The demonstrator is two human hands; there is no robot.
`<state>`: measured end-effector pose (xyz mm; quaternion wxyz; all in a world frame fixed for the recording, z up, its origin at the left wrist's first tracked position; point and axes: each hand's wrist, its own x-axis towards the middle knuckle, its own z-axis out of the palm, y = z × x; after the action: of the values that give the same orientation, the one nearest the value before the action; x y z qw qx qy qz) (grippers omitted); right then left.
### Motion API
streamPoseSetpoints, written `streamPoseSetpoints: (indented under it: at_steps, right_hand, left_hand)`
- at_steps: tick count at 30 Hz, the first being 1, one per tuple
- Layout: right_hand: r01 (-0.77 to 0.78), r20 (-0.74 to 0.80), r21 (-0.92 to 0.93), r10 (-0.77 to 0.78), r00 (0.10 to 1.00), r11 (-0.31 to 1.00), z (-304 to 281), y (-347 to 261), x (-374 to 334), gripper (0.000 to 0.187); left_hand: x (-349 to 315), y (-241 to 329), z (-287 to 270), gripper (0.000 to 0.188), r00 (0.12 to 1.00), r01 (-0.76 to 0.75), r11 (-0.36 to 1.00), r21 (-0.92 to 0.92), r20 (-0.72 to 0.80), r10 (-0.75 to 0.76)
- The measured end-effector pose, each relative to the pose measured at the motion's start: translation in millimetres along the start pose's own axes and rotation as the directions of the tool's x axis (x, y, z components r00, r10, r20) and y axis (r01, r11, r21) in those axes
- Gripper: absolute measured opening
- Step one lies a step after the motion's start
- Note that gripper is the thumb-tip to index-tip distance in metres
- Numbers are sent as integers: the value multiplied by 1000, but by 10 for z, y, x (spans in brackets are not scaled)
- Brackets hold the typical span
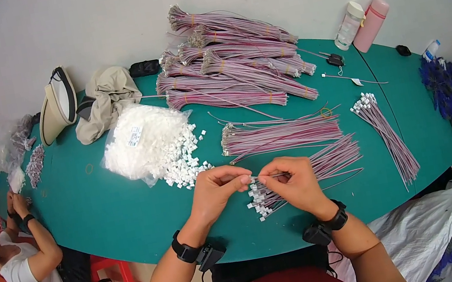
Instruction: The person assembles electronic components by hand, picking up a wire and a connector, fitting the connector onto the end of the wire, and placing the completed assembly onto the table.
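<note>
My left hand (211, 195) pinches a small white connector (253, 179) between thumb and fingertips. Close against it, my right hand (299, 183) grips a thin wire, its fingers closed; they partly hide where wire and connector meet. Under both hands lies a loose bundle of pink and grey wires with white connectors on their ends (259, 200). Just beyond is a bundle of wires with bare terminal ends (285, 133). Small white connectors (184, 163) spill from a clear plastic bag (132, 139) to the left of the wires.
Large tied wire bundles (242, 59) are piled at the back of the green table (131, 218). Another capped bundle (386, 140) lies right. A visor (57, 104), beige cloth (107, 101), pink bottle (372, 24) and clear bottle (349, 25) stand around. A co-worker (21, 249) sits left.
</note>
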<state>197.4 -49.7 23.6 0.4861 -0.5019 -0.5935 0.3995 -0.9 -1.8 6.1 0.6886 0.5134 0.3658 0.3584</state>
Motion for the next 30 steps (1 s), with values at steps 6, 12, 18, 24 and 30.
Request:
streamPoseSetpoints:
  at_steps: [6,12,18,24,30]
  right_hand:
    - [83,-34,-98,-86,996,992,17,-39,-3,6]
    - [139,-52,-159,-149,987,977,10,-14,-1,6]
    - [114,-11,-134,-117,993,984,-16,-2,4,6]
    - [107,21,-140,-105,994,984,-19,5,-4,6]
    - [107,6,-147,-108,994,983,-6,9,-10,5]
  left_hand:
    - [-5,-2,2,17,1000,-13,997,71,-9,14]
    - [-3,9,4,17,1000,-3,996,90,2,3]
    - [2,-2,10,16,1000,23,994,106,-2,-23]
    - [0,-7,-3,16,999,32,997,73,-6,-32]
    - [6,-19,2,15,1000,23,991,132,-6,-23]
